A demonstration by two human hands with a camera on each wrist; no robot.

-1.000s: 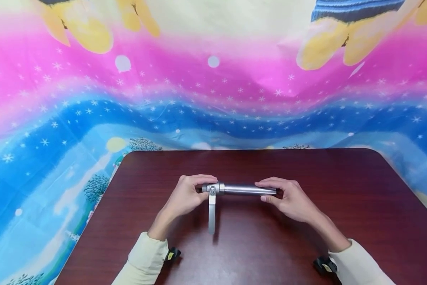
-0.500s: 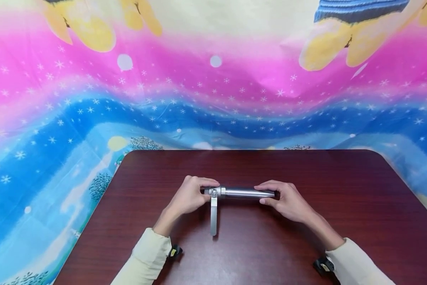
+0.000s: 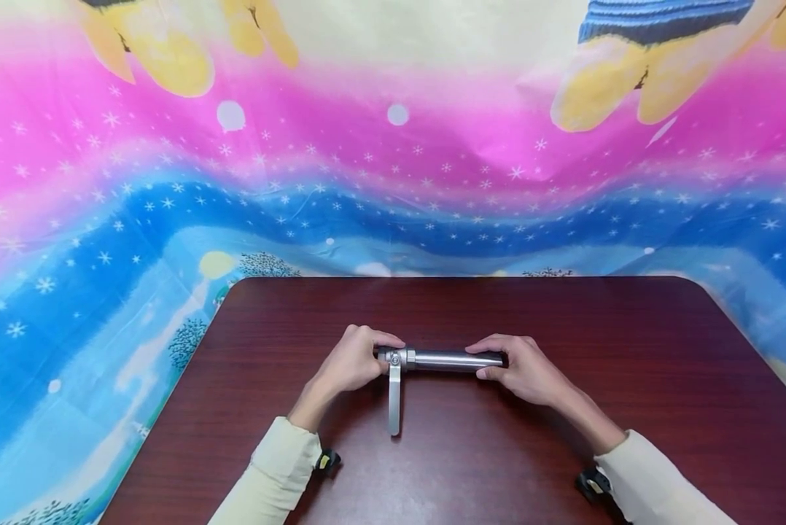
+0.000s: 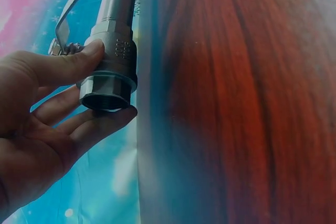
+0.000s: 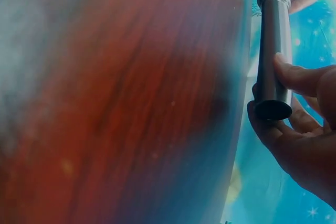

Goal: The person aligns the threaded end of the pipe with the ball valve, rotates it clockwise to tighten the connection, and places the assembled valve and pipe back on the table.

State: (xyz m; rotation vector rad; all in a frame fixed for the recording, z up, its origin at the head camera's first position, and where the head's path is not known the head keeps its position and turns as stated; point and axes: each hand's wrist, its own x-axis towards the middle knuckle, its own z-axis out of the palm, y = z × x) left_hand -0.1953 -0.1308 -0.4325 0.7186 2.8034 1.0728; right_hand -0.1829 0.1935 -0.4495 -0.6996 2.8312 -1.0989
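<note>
A metal ball valve (image 3: pixel 398 356) joined to a smooth steel pipe (image 3: pixel 455 360) lies crosswise between both hands, close over the table. Its flat lever handle (image 3: pixel 394 405) points toward the person. The left hand (image 3: pixel 353 359) grips the valve end, thumb on the near side and fingers on the far side. In the left wrist view the valve's hexagonal threaded end (image 4: pixel 106 92) faces the camera. The right hand (image 3: pixel 523 369) holds the pipe's right end between thumb and fingers. The pipe's round end (image 5: pixel 274 109) shows dark in the right wrist view.
A dark reddish-brown wooden table (image 3: pixel 472 459) with rounded far corners lies beneath. Behind and beside it hangs a colourful printed cloth (image 3: pixel 393 182) in pink and blue with snowflakes. A small black device (image 3: pixel 328 462) sits at the left cuff, another device (image 3: pixel 593 483) at the right.
Both hands have lowered the valve and pipe slightly toward the person, with the grip kept. The lever still points the same way.
</note>
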